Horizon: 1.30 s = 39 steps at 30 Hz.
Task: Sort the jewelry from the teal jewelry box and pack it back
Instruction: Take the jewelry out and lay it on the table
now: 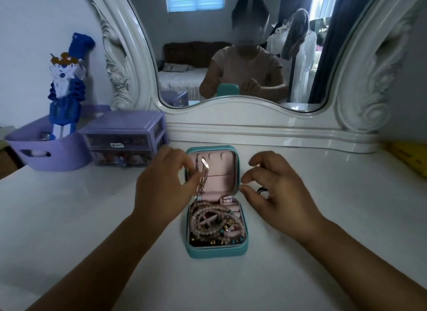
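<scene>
The teal jewelry box point(216, 251) lies open on the white vanity top, its pink-lined lid point(221, 169) standing up at the back. Its lower half holds a tangle of bead bracelets and necklaces point(208, 220). A thin metallic chain point(203, 176) hangs in front of the lid. My left hand point(161, 185) is at the lid's left edge, thumb and fingers pinching that chain. My right hand point(277, 190) hovers just right of the lid with fingers loosely curled and holding nothing; it wears a dark ring point(262, 190).
A purple mini drawer unit point(126, 140) and a purple basket point(46, 146) holding a blue and white figure point(67, 79) stand at the back left. An ornate white mirror point(242, 56) rises behind the box. A yellow object point(409, 155) lies at the far right edge.
</scene>
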Motion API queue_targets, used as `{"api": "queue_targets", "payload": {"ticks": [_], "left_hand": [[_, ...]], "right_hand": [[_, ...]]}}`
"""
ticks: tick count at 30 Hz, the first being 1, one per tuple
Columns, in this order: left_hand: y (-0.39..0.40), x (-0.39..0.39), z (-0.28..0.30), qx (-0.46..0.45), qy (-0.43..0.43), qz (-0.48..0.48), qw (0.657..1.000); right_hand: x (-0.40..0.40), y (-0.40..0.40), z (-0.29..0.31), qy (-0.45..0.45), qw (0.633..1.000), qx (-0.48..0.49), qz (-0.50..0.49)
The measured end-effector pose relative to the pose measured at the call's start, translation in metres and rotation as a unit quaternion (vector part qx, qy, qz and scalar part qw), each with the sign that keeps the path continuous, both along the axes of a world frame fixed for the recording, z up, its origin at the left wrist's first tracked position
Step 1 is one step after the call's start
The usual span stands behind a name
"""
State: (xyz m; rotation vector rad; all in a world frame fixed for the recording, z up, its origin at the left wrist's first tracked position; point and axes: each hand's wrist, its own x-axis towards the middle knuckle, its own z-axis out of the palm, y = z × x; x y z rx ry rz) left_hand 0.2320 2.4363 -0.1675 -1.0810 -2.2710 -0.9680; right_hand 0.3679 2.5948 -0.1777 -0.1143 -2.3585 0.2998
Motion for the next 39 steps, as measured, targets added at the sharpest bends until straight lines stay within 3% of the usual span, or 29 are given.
{"api": "queue_targets", "payload": {"ticks": [2, 5, 7, 12, 18, 27, 39], "left_hand": [[0.003, -0.006, -0.01, 0.099, -0.093, -0.004, 0.991], [0.015, -0.013, -0.022, 0.193, -0.331, -0.098, 0.918], [0.018, -0.014, -0.029, 0.201, -0.388, -0.149, 0.887], [0.015, -0.018, -0.036, 0.176, -0.397, -0.192, 0.88], [0.008, -0.024, -0.037, 0.154, -0.432, -0.258, 0.85], [0.01, -0.028, -0.041, 0.137, -0.448, -0.275, 0.84], [0.011, -0.031, -0.046, 0.123, -0.412, -0.253, 0.866]], "right_hand": [[-0.016, -0.017, 0.004, -0.003, 1.0, -0.019, -0.019], [-0.038, -0.035, 0.004, 0.002, 0.996, -0.055, -0.064], [-0.049, -0.04, 0.002, 0.003, 0.992, -0.072, -0.108], [-0.067, -0.043, -0.005, -0.014, 0.98, -0.107, -0.168], [-0.084, -0.054, -0.011, 0.03, 0.971, -0.15, -0.184], [-0.082, -0.045, 0.0, 0.063, 0.962, -0.233, -0.129], [-0.074, -0.035, 0.014, 0.166, 0.956, -0.242, 0.003]]}}
